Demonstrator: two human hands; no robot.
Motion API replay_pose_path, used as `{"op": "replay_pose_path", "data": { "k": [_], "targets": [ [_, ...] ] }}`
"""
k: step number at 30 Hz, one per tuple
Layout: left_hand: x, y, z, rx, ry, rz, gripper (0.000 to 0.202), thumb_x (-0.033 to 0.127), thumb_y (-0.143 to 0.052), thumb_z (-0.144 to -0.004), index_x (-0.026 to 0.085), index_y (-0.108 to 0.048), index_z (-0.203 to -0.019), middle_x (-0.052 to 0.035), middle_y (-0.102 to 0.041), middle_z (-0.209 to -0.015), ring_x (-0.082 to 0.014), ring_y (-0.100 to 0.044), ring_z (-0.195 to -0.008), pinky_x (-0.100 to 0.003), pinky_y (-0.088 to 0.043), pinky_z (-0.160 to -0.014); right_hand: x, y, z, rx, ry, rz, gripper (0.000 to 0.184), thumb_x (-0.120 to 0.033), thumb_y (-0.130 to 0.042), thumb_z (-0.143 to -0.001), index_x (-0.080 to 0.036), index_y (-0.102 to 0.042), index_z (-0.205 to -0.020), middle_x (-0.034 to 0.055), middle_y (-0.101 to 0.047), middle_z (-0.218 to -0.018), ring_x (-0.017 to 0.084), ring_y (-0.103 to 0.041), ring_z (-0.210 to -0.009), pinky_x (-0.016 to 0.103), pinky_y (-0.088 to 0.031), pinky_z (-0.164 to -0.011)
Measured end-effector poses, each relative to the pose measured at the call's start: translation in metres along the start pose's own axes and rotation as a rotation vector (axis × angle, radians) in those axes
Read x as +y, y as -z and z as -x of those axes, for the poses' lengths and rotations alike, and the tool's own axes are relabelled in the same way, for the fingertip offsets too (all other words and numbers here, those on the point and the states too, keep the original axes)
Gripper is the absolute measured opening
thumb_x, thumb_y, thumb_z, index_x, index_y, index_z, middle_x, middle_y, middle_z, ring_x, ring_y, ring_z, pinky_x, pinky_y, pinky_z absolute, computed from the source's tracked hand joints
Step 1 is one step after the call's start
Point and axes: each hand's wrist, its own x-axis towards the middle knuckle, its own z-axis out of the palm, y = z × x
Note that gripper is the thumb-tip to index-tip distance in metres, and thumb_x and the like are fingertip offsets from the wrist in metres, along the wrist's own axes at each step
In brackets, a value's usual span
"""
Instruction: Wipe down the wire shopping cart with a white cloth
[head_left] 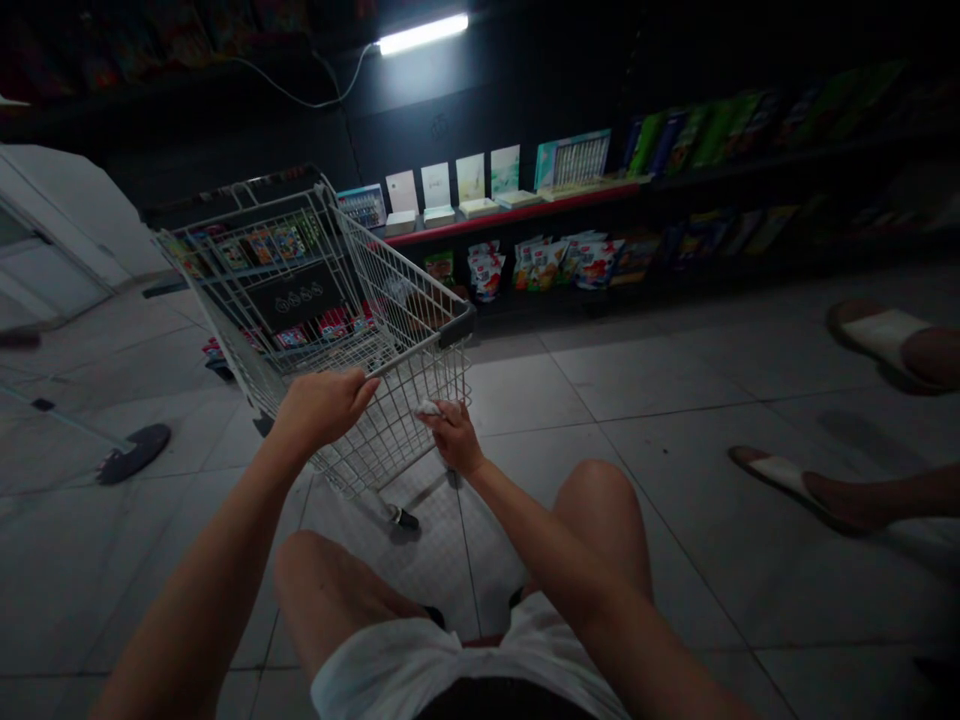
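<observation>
A wire shopping cart [405, 400] stands in front of me with its basket toward me. My left hand [324, 405] is closed around the top rail at the near end of the basket. Against the wire mesh just right of it, my right hand [453, 432] is closed on a small white wad [427, 408] that looks like a cloth or tissue. Its fingers hide part of the wad. Below the mesh, a caster [403, 517] rests on the floor.
Behind the cart runs a shelf [525, 205] with boxes and books, and bagged snacks [551, 262] below. Another person's sandalled foot [787, 482] is at the right. A post with a round base [135, 452] stands on the tiled floor [540, 390] at the left.
</observation>
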Motion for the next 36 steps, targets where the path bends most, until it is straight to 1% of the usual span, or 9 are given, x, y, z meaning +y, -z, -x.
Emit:
{"op": "replay_pose_path", "data": {
  "k": [3,7,9,13,19,23,28,31,36],
  "targets": [
    [-0.001,-0.002,0.0,-0.006,0.002,0.001,0.061,0.054,-0.014,-0.099,0.021,-0.065,-0.097,-0.0113,-0.075,-0.089,-0.0277,-0.072,-0.084,-0.033,-0.042,-0.063,0.008,0.007,0.012,-0.104,-0.023,-0.039,0.041,-0.004,-0.051,-0.081,-0.024,-0.073,-0.109,0.0092,-0.064,-0.118,0.022,-0.057,-0.113,0.044,-0.043,-0.105],
    [0.001,0.001,-0.002,-0.023,0.023,0.015,0.064,0.055,-0.013,-0.099,0.02,-0.067,-0.096,-0.0124,-0.075,-0.09,-0.0303,-0.071,-0.086,-0.036,-0.045,-0.065,0.008,0.034,-0.025,0.3,-0.175,-0.066,0.041,-0.01,-0.05,-0.084,-0.023,-0.068,-0.12,0.011,-0.052,-0.127,0.024,-0.05,-0.121,0.043,-0.045,-0.105],
    [0.007,0.005,-0.006,-0.025,0.053,0.022,0.065,0.055,-0.014,-0.099,0.02,-0.068,-0.095,-0.0127,-0.075,-0.092,-0.0312,-0.071,-0.089,-0.036,-0.047,-0.065,0.007,0.04,-0.049,0.404,-0.184,-0.085,0.045,-0.012,-0.049,-0.086,-0.024,-0.063,-0.127,0.0104,-0.047,-0.132,0.023,-0.047,-0.124,0.043,-0.044,-0.108],
    [0.032,0.018,-0.029,0.05,0.054,0.071,0.056,0.049,-0.02,-0.1,0.016,-0.065,-0.102,-0.0137,-0.073,-0.105,-0.0294,-0.07,-0.096,-0.035,-0.049,-0.071,0.009,0.015,-0.051,0.298,-0.212,-0.089,0.047,-0.017,-0.049,-0.088,-0.026,-0.057,-0.134,0.0104,-0.043,-0.137,0.026,-0.043,-0.128,0.046,-0.042,-0.111],
    [0.075,0.017,-0.08,0.069,0.036,0.197,0.045,0.041,-0.029,-0.099,0.013,-0.062,-0.114,-0.0169,-0.072,-0.109,-0.0294,-0.07,-0.099,-0.038,-0.051,-0.079,0.023,-0.037,0.032,0.158,-0.411,-0.118,0.053,-0.012,-0.045,-0.082,-0.019,-0.056,-0.133,0.0135,-0.048,-0.127,0.026,-0.045,-0.123,0.05,-0.045,-0.108],
    [0.084,0.008,-0.095,0.135,0.09,0.21,0.048,0.04,-0.024,-0.101,0.012,-0.061,-0.113,-0.0172,-0.073,-0.103,-0.0306,-0.071,-0.095,-0.039,-0.052,-0.078,0.038,-0.023,0.033,0.167,-0.423,-0.156,0.049,-0.008,-0.047,-0.075,-0.022,-0.064,-0.119,0.0095,-0.054,-0.117,0.023,-0.051,-0.113,0.045,-0.049,-0.103],
    [0.083,0.004,-0.093,0.164,0.085,0.193,0.048,0.041,-0.022,-0.101,0.014,-0.061,-0.109,-0.0158,-0.074,-0.099,-0.0315,-0.072,-0.092,-0.04,-0.053,-0.076,0.054,0.019,-0.038,0.394,-0.395,-0.144,0.051,-0.014,-0.045,-0.084,-0.021,-0.055,-0.133,0.0115,-0.046,-0.131,0.025,-0.046,-0.126,0.048,-0.04,-0.112],
    [0.082,0.003,-0.091,0.17,0.095,0.181,0.049,0.042,-0.021,-0.101,0.014,-0.061,-0.107,-0.0157,-0.074,-0.096,-0.0327,-0.072,-0.09,-0.041,-0.053,-0.074,0.055,0.023,-0.061,0.455,-0.309,-0.15,0.05,-0.02,-0.045,-0.089,-0.021,-0.05,-0.139,0.0129,-0.045,-0.134,0.026,-0.045,-0.128,0.047,-0.039,-0.113],
    [0.08,0.002,-0.087,0.163,0.087,0.173,0.05,0.043,-0.021,-0.1,0.015,-0.062,-0.105,-0.0152,-0.074,-0.094,-0.0338,-0.072,-0.088,-0.041,-0.053,-0.072,0.055,-0.006,-0.01,0.311,-0.362,-0.129,0.051,-0.015,-0.046,-0.083,-0.019,-0.056,-0.133,0.0129,-0.048,-0.128,0.026,-0.046,-0.122,0.046,-0.041,-0.11]
  ]
}}
